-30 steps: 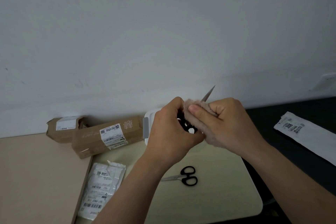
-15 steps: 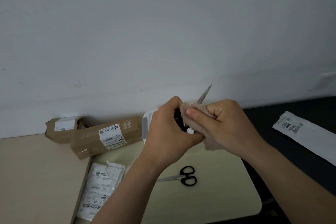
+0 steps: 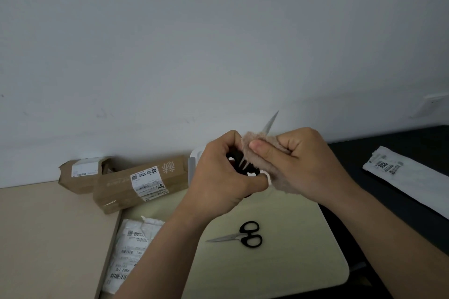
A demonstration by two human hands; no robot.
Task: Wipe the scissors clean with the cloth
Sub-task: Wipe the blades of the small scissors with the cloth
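Both hands curled: left hand [image 3: 218, 177] grips scissors [image 3: 271, 122] handles, right hand [image 3: 301, 165] pinches cloth [image 3: 257, 136] round blade; blade axis runs up-right, tip beyond cloth.

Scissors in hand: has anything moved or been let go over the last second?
Barely anything. The right hand rubbed the cloth slightly down the blade and back; about as much blade shows above it as before. Nothing was taken or let go: the left hand still grips the handles, and the right still pinches the cloth round the blade. The spare scissors and boxes are unmoved.
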